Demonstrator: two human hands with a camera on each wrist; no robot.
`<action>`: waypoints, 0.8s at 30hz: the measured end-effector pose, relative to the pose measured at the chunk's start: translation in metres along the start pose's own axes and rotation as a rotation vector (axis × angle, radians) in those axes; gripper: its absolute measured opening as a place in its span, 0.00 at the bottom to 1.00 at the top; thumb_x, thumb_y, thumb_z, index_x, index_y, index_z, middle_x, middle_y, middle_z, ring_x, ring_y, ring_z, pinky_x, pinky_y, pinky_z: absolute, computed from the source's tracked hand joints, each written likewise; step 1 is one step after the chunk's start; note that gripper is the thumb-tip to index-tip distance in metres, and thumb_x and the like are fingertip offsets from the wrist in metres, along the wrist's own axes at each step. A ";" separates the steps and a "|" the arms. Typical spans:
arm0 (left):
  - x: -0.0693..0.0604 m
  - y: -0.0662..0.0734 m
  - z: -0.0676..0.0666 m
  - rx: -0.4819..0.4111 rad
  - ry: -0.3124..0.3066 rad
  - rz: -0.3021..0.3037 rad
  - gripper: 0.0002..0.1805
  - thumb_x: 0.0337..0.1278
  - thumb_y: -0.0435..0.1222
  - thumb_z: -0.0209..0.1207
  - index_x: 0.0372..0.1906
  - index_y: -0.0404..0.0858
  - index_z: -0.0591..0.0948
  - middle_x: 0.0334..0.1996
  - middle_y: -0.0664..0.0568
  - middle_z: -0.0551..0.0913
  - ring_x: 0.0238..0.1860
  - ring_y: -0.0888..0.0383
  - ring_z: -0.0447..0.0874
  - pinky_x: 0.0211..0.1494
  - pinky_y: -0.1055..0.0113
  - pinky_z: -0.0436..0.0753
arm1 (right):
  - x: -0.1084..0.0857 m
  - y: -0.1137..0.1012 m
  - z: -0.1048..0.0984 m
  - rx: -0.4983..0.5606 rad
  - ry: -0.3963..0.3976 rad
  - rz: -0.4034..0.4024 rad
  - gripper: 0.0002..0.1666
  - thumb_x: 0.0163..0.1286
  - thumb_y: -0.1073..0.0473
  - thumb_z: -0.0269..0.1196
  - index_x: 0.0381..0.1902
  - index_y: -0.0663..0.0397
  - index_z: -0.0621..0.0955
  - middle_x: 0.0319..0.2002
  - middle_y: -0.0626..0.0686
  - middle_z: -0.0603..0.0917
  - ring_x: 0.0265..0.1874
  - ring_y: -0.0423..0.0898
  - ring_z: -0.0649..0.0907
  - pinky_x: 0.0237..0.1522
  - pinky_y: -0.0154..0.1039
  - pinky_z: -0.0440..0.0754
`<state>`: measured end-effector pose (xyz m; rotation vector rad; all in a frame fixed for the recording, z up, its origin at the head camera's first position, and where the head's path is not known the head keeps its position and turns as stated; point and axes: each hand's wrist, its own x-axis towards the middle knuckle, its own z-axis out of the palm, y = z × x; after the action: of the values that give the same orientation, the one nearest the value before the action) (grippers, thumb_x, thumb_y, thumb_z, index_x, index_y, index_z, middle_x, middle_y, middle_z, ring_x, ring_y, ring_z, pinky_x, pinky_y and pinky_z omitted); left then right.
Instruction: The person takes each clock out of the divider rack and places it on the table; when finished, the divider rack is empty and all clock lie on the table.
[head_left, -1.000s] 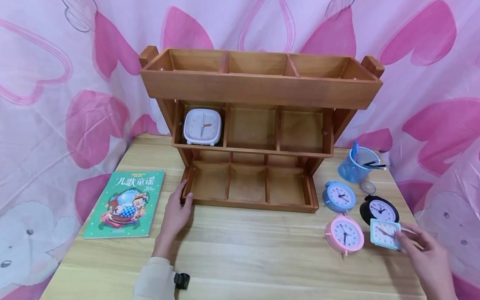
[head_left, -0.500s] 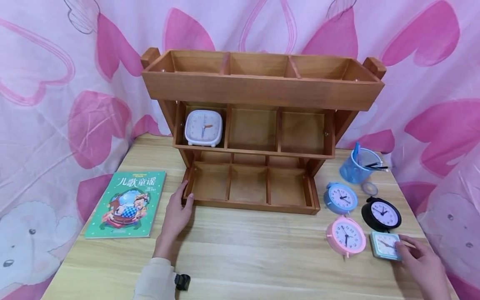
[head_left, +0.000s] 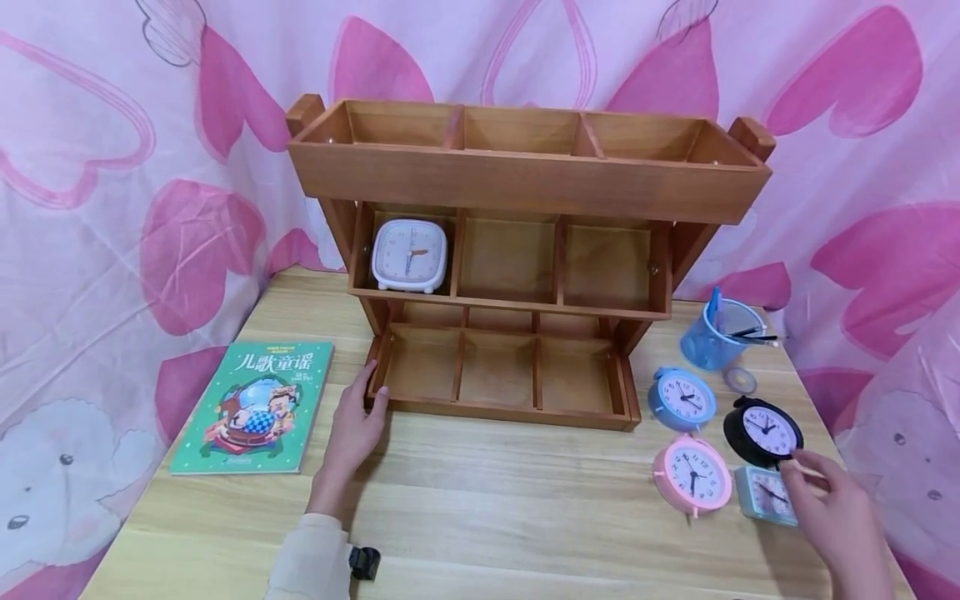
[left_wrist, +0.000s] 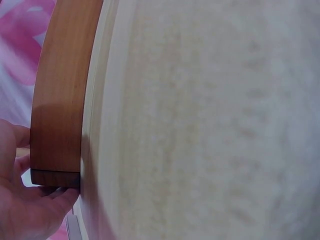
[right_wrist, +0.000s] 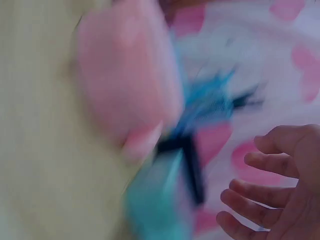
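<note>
A brown wooden three-tier shelf (head_left: 525,179) stands at the back. My left hand (head_left: 357,425) holds its lower left corner, thumb at the front and fingers along the side; the left wrist view shows the hand (left_wrist: 30,195) at the board's end. A white clock (head_left: 409,256) sits in the middle tier's left compartment. My right hand (head_left: 836,508) hovers beside a mint square clock (head_left: 763,495), partly covering it. Its fingers (right_wrist: 265,162) are spread with nothing between them. Nearby stand a black clock (head_left: 763,431), a pink clock (head_left: 692,475) and a blue clock (head_left: 681,398).
A green picture book (head_left: 251,408) lies on the wooden table (head_left: 510,517) left of the shelf. At the right are a blue mesh pen cup (head_left: 716,337) with pens and a tape roll (head_left: 740,381). A pink patterned curtain (head_left: 82,250) hangs behind.
My right hand lowered the mint clock onto the table in front of the black one, then let go of it and lifted slightly. My left hand has stayed on the shelf corner.
</note>
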<state>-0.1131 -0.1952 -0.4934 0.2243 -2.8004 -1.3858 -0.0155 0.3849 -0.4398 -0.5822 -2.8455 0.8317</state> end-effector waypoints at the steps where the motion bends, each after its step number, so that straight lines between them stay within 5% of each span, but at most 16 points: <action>1: 0.000 0.000 0.000 -0.001 0.000 0.000 0.32 0.76 0.44 0.47 0.79 0.46 0.56 0.71 0.33 0.63 0.72 0.38 0.60 0.72 0.40 0.61 | -0.001 -0.012 -0.001 0.014 0.025 -0.036 0.28 0.73 0.51 0.58 0.60 0.67 0.77 0.53 0.75 0.79 0.29 0.10 0.60 0.29 0.21 0.66; 4: -0.001 -0.001 0.000 -0.001 -0.001 -0.006 0.32 0.76 0.44 0.47 0.79 0.46 0.56 0.71 0.34 0.63 0.72 0.39 0.60 0.73 0.40 0.61 | -0.002 -0.055 0.001 0.088 0.109 -0.183 0.22 0.70 0.57 0.62 0.57 0.66 0.80 0.51 0.72 0.81 0.33 0.09 0.62 0.29 0.11 0.66; 8: 0.000 0.000 0.000 0.005 -0.003 -0.015 0.32 0.76 0.45 0.47 0.79 0.47 0.55 0.72 0.34 0.62 0.73 0.39 0.59 0.73 0.40 0.61 | -0.005 -0.116 0.012 0.217 0.162 -0.430 0.18 0.66 0.67 0.65 0.54 0.63 0.82 0.48 0.64 0.83 0.40 0.13 0.71 0.40 0.10 0.69; 17: 0.002 0.002 -0.003 0.005 0.004 -0.007 0.32 0.75 0.45 0.48 0.79 0.47 0.56 0.70 0.34 0.64 0.71 0.39 0.62 0.72 0.40 0.63 | -0.003 -0.252 0.055 0.403 0.030 -0.928 0.20 0.64 0.69 0.66 0.55 0.57 0.82 0.54 0.53 0.83 0.44 0.46 0.84 0.48 0.22 0.78; 24: -0.001 0.001 -0.003 0.002 0.012 0.004 0.31 0.75 0.44 0.49 0.78 0.46 0.57 0.69 0.33 0.65 0.70 0.38 0.63 0.71 0.40 0.63 | 0.022 -0.341 0.077 0.458 -0.028 -1.110 0.18 0.69 0.64 0.63 0.55 0.61 0.80 0.55 0.56 0.81 0.47 0.50 0.82 0.45 0.43 0.85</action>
<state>-0.1119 -0.1970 -0.4910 0.2262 -2.7914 -1.3758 -0.1645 0.0914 -0.3208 0.9632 -2.2591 1.1064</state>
